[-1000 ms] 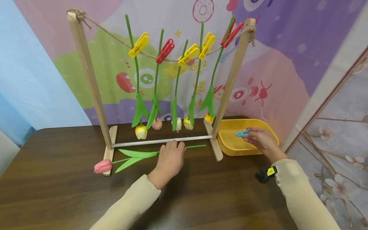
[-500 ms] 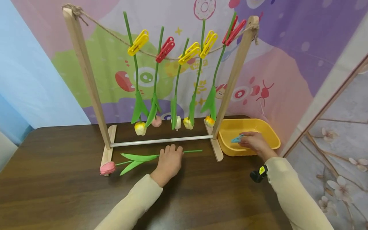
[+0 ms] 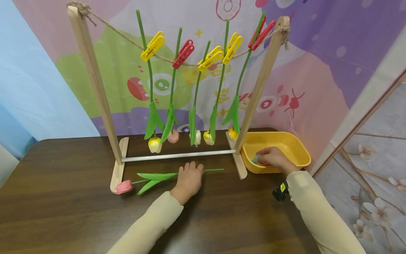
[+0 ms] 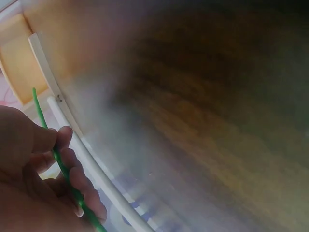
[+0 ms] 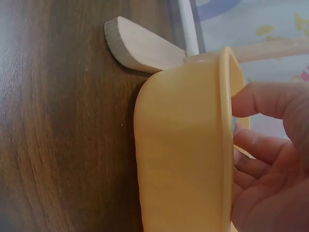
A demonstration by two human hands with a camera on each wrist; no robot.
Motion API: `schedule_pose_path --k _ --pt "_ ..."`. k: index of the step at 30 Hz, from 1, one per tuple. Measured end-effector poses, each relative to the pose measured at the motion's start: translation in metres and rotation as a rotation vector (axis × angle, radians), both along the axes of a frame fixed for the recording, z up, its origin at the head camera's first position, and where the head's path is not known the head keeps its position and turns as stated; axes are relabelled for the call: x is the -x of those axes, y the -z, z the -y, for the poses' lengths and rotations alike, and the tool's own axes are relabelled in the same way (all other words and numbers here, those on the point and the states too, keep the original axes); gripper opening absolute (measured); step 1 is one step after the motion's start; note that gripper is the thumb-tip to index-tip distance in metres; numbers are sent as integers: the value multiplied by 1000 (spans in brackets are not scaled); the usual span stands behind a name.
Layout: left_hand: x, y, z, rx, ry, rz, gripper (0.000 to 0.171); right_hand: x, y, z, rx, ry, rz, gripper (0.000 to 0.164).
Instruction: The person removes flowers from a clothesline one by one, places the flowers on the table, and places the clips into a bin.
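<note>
In the head view my left hand [image 3: 189,180] holds the green stem [image 3: 214,169] of a pink artificial tulip [image 3: 124,187] just above the table. The left wrist view shows the stem [image 4: 60,162] pinched between thumb and fingers. My right hand [image 3: 275,157] reaches down into a yellow plastic basin [image 3: 302,155], pinching a light blue clothespin [image 3: 255,158]. Seen from the right wrist, the basin's wall [image 5: 183,145] hides most of the clothespin, and the right hand [image 5: 270,140] is partly behind the rim.
A wooden rack with two posts [image 3: 95,77] and a white crossbar [image 3: 177,156] stands behind the hands. From its twine [image 3: 117,33], several tulips hang upside down by yellow clothespins [image 3: 153,46] and red clothespins [image 3: 183,54]. A patterned curtain [image 3: 317,81] backs the table [image 3: 63,204].
My right hand has moved left and lower into the basin with the blue clothespin. The pink tulip has shifted right a little in my left hand.
</note>
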State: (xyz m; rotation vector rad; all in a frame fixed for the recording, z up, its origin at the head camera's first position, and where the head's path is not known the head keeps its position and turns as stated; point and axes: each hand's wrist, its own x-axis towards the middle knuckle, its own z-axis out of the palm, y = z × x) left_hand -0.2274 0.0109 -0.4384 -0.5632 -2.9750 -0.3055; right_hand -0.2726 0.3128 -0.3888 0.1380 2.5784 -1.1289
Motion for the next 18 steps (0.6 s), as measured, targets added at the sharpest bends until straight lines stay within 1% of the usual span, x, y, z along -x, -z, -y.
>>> schedule_pose_path --k 5,8,14,18 --pt "2 3 -2 5 -5 30 14 1 2 0 -74 -40 -6 43" --pt "4 6 -3 8 -1 28 14 1 1 1 -114 -58 -11 43" --pt "10 8 -7 35 11 13 15 1 -2 2 -151 -80 2 42" --pt "14 8 -9 37 15 16 15 2 -5 -2 -217 -115 -3 39"
